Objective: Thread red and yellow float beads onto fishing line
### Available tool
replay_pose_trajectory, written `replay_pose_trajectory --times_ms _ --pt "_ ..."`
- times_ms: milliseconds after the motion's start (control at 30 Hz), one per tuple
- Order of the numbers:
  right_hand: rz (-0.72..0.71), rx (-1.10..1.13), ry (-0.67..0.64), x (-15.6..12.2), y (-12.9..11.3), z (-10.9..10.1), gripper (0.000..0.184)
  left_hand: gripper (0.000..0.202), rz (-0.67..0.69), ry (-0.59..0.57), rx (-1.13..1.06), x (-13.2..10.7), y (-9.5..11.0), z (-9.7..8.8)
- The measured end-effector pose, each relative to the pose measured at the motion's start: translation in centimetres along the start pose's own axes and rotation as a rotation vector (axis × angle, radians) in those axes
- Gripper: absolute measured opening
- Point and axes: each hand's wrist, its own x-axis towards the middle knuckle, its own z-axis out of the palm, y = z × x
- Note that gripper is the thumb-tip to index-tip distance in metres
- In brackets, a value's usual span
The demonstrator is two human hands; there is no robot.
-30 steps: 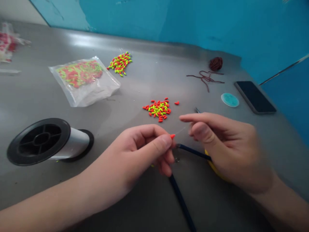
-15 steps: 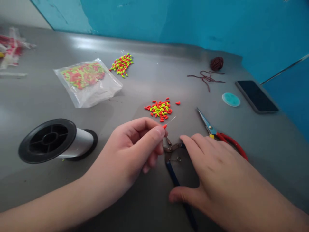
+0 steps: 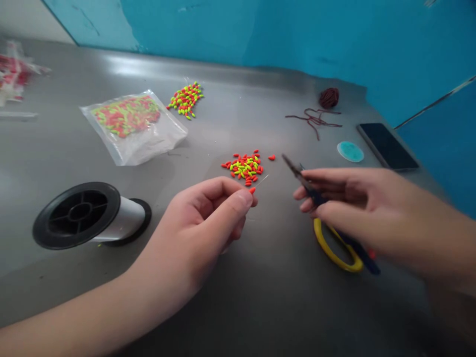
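Once down, pliers (image 3: 305, 186) in right hand (image 3: 366, 213)

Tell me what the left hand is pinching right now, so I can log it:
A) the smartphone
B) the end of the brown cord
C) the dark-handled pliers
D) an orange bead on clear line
D: the left hand pinches an orange bead between thumb and fingers, with clear filament sticking out past it.
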Motion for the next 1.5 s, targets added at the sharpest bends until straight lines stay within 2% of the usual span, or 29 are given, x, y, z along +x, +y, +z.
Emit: replay_pose_trajectory --times_ms 67,133,200,233,367,467,633,767,900,1267,1400,1500 --pt "0.149 0.113 -0.026 0.6 -0.3 0.1 0.022 0.026 -0.003 -0.001 -0.010 -0.1 -0.1 -0.1" --pt "0.282 0.367 0.017 0.6 -1.1 1.1 0.023 0.026 -0.010 -0.002 -0.022 -0.2 -0.2 -0.2" --pt "0.340 0.636 -0.068 0.2 -1.9 2.7 0.018 0.027 -0.011 -0.002 -0.043 -0.2 -0.2 -0.1" --pt "0.345 0.688 -0.123 -0.1 -2.2 3.4 0.017 0.029 -0.012 0.002 -0.055 -0.2 -0.1 0.0" --pt "0.311 0.537 -0.113 -1.4 -2.5 4.8 0.014 0.036 0.012 0.012 -0.014 -0.4 0.2 0.2" --pt "0.293 0.420 -0.135 -2.3 -1.7 4.0 0.017 0.039 0.095 -0.001 0.142 -0.9 0.2 0.3" --pt "0.278 0.273 -0.213 -3.5 -0.7 2.9 0.021 0.031 0.315 0.010 0.460 -1.4 -0.1 0.2" --pt "0.213 0.108 -0.279 -3.6 -1.4 4.0 0.018 0.026 0.394 0.026 0.613 -1.3 -0.1 0.3" --pt "0.134 -0.006 -0.197 -3.3 -2.0 5.1 0.011 0.027 0.432 0.076 0.666 -1.2 0.0 0.4" --pt "0.114 0.078 -0.212 -3.6 -1.9 5.8 0.011 0.026 0.555 0.059 0.772 -1.5 -0.1 0.5" --pt "0.090 0.081 -0.209 -3.4 -1.6 5.6 0.017 0.028 0.521 -0.013 0.794 -1.4 -0.3 0.5" --pt "0.101 0.068 -0.220 -3.3 -1.4 5.5 0.017 0.025 0.519 -0.010 0.781 -1.3 -0.4 0.5"
